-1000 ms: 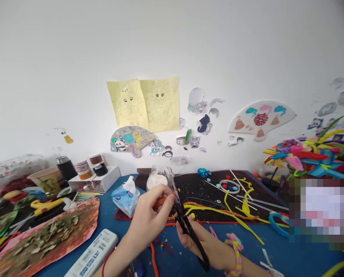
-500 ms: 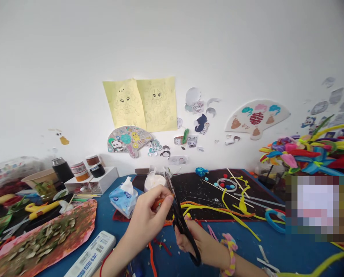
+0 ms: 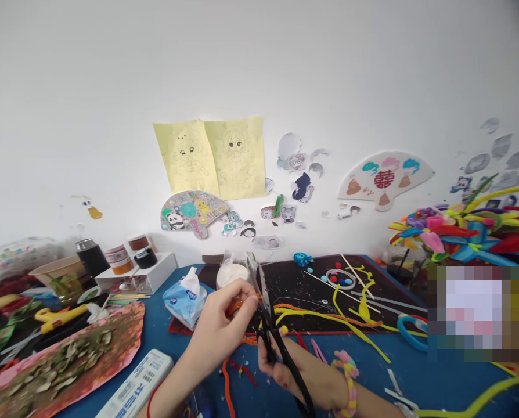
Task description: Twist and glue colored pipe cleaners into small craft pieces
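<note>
My right hand (image 3: 285, 360) is wrapped round the black handles of a pair of scissors (image 3: 271, 331), whose blades point up and stand apart. Pinched in my left hand (image 3: 229, 313) is a small orange piece (image 3: 234, 306), mostly covered by the fingers, perhaps pipe cleaner. The blades are right beside my left fingertips; whether they touch the piece I cannot tell. Yellow pipe cleaners (image 3: 312, 315) and an orange one lie on the dark mat (image 3: 294, 278) just beyond my hands. Below my left hand an orange-red pipe cleaner (image 3: 227, 389) lies on the blue tabletop.
A tissue pack (image 3: 185, 299) and a white tub (image 3: 232, 273) stand behind my left hand. At left are a leaf-covered sheet (image 3: 68, 366), a yellow glue gun (image 3: 61, 316) and a white box (image 3: 133, 395). Colourful pipe-cleaner flowers (image 3: 464, 232) rise at right; a ring (image 3: 341, 278) lies on the mat.
The scissors' blades have spread apart, and their handles have opened in my right hand. My left hand keeps its pinch on the orange piece. The whole view has shifted slightly.
</note>
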Motion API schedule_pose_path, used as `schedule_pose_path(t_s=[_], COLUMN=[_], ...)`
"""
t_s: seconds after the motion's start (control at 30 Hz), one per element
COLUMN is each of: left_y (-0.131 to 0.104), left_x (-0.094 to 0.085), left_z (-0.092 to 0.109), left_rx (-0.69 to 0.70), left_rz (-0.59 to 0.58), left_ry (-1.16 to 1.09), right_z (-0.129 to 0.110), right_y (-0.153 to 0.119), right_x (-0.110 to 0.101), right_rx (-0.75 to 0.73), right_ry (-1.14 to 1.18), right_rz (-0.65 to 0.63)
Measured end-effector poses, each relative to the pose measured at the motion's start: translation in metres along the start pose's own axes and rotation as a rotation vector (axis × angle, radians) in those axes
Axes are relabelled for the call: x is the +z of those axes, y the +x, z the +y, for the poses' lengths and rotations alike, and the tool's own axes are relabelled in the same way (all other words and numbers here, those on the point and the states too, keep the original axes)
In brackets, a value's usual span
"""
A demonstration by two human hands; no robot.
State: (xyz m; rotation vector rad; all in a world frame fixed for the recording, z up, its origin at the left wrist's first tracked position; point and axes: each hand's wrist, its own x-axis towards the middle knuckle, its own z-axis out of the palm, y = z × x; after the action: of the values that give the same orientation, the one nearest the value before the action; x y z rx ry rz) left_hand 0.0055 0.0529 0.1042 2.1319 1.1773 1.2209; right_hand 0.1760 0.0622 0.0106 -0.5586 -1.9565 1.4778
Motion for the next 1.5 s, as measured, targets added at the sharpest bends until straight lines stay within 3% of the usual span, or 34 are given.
schedule_pose_path(t_s=[0.13, 0.3, 0.6, 0.8, 0.97, 1.03, 1.13, 1.23, 1.33, 1.4, 1.5], left_y=[0.001, 0.001, 0.0, 0.001, 0.001, 0.001, 0.002, 0.004, 0.006, 0.008, 0.014], left_x=[0.0, 0.001, 0.0, -0.003, -0.005, -0.006, -0.004, 0.0, 0.011, 0.02, 0.031], left_z=[0.0, -0.001, 0.001, 0.002, 0.001, 0.0, 0.001, 0.005, 0.004, -0.003, -0.023], left_rx=[-0.009, -0.03, -0.055, -0.059, -0.075, -0.087, -0.164, -0.288, -0.353, -0.356, -0.337], left_rz=[0.016, 0.032, 0.052, 0.136, 0.145, 0.132, 0.022, -0.114, -0.132, -0.152, -0.196], left_ry=[-0.031, -0.103, -0.171, -0.202, -0.274, -0.322, -0.522, -0.816, -1.028, -1.034, -0.766], right_z=[0.01, 0.004, -0.016, -0.038, -0.031, -0.022, -0.006, 0.013, 0.033, 0.043, 0.051], right_y=[0.0, 0.006, 0.003, -0.004, -0.002, -0.004, -0.008, -0.012, -0.014, -0.014, -0.012], right_x=[-0.004, -0.007, -0.011, -0.039, -0.087, -0.108, -0.135, -0.153, -0.162, -0.164, -0.164], right_rx=[-0.022, -0.018, -0.101, -0.096, -0.131, -0.043, 0.313, 0.538, 0.661, 0.712, 0.752], right_ry=[0.047, 0.054, -0.221, -0.485, -0.923, -1.178, -1.442, -1.435, -1.399, -1.393, -1.39], right_rz=[0.061, 0.073, 0.032, 0.214, 0.525, 0.616, 0.61, 0.55, 0.551, 0.552, 0.527])
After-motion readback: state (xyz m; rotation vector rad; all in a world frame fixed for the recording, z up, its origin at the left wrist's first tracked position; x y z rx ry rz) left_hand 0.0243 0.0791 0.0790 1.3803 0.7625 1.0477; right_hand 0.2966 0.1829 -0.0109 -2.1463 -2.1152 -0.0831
